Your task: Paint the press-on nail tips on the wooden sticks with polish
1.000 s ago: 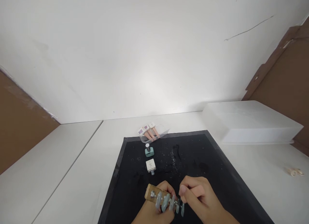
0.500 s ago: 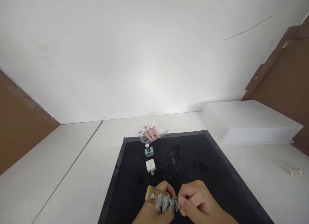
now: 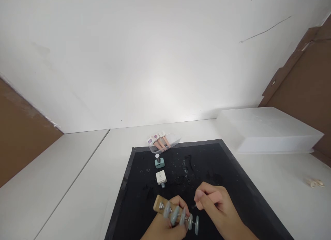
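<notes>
1. The left hand has its grip clamped on a wooden holder that carries a row of pale green nail tips. It holds the holder low over the near edge of the black mat.
2. The right hand hovers just right of the nail tips, its grip pinched together on something too small to make out.
3. Farther back on the mat stand a green bottle and a white bottle.
4. A white box sits on the tabletop to the right.
</notes>
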The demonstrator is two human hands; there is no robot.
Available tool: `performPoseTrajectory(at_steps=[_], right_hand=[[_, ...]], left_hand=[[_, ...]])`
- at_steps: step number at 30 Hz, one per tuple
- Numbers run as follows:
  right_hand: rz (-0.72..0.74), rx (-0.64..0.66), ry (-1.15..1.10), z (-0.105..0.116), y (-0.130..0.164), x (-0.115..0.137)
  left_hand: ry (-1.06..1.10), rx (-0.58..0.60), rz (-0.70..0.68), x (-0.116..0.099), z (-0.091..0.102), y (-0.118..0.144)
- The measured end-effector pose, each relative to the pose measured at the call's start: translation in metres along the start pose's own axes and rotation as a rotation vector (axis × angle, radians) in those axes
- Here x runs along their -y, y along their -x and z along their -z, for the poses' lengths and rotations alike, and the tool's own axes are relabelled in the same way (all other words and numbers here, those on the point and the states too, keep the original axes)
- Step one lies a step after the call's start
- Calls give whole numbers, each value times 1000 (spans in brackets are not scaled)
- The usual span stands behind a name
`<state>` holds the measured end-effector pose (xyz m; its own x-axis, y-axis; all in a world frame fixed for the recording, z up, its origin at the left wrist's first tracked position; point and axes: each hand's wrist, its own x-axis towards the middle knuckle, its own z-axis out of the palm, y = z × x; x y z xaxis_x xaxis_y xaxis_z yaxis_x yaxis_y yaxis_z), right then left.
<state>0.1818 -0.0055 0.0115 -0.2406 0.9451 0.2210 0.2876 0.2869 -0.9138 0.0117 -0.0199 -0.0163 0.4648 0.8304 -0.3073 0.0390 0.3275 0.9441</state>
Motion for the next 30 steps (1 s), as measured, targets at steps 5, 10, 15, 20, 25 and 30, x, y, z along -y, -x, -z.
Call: performPoseTrajectory(at_steps=[5, 10, 15, 20, 25, 30], right_hand=[[108, 41, -16, 6, 4, 4], [198, 114, -28, 10, 5, 13], [209, 127, 20, 9, 4, 14], [168, 110, -21, 7, 1, 8], [105, 79, -42, 6, 0, 8], [88, 24, -37, 4, 2, 6]], left_hand=[[224, 21, 126, -14, -2, 1], [311, 5, 192, -21, -3, -1], [327, 10, 232, -19, -3, 1], [324, 40, 260, -15, -1, 2], [336, 36, 261, -18, -2, 4], [350, 60, 293, -19, -1, 4]])
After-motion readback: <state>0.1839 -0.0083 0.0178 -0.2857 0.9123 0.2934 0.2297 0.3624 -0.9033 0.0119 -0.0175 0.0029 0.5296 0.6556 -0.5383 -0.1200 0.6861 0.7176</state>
